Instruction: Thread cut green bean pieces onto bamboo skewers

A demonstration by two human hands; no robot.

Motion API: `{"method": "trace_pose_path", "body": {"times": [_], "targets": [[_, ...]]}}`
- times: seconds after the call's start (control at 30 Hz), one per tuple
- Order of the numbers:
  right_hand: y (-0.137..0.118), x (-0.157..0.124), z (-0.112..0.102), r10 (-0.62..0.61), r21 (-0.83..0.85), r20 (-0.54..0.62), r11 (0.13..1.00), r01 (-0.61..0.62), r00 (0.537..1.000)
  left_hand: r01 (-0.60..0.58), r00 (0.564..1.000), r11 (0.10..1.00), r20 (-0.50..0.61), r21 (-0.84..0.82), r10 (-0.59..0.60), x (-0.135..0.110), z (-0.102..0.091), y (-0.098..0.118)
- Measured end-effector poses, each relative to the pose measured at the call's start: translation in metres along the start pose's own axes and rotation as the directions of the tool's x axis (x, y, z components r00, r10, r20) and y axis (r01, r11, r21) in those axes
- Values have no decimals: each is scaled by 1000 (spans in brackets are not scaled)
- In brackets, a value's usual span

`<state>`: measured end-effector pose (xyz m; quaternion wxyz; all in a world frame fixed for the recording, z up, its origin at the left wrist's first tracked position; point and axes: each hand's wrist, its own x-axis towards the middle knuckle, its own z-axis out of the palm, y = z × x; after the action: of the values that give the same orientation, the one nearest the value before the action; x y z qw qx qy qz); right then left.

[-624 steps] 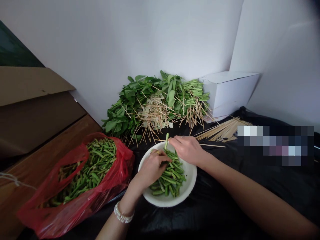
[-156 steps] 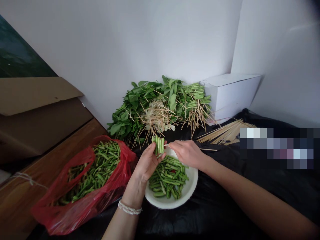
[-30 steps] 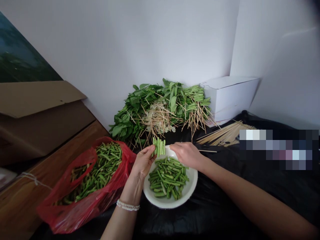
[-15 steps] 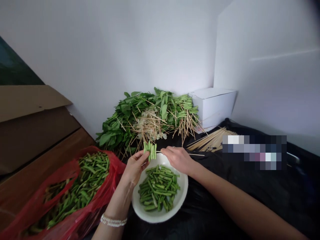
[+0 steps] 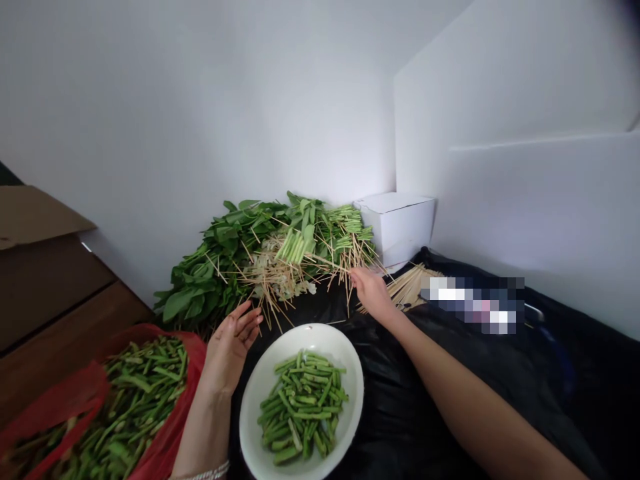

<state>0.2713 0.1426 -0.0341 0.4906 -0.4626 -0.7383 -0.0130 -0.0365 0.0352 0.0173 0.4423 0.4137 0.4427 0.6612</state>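
1. Currently open and empty: left hand [image 5: 231,350], fingers spread, near the rim of a white round bowl [image 5: 320,340].
2. Pinched shut: right hand [image 5: 370,293] on a thin bamboo skewer [image 5: 333,265], far end threaded with short green bean pieces [image 5: 295,248], resting on a heap of leafy green bundles [image 5: 210,267].
3. Inside the bowl: cut green beans [image 5: 303,407].
4. Beyond the left edge of the black plastic sheet [image 5: 525,387]: a red plastic bag [image 5: 170,437] full of beans.

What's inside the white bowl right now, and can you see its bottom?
The white bowl holds a loose pile of cut green beans. Its pale inner wall shows around them, but the bottom beneath the pile is covered.
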Motion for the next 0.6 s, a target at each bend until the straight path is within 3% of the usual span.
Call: {"method": "trace_pose_path", "body": {"times": [0.1,0.23,0.47,0.6], "targets": [[25,2,5,146,26,-63,989,-144,987,-13,999,981,-26,196,18,-1,-8,-14],[52,0,10,276,25,-103,961,-275,956,-10,999,917,38,399,-6,-2,-9,-26],[58,-5,18,319,19,-138,948,-319,938,38,999,920,12,390,-47,-6,-5,-25],[52,1,24,245,11,-114,969,-245,963,67,996,927,22,369,-81,-6,-6,-26]]}}
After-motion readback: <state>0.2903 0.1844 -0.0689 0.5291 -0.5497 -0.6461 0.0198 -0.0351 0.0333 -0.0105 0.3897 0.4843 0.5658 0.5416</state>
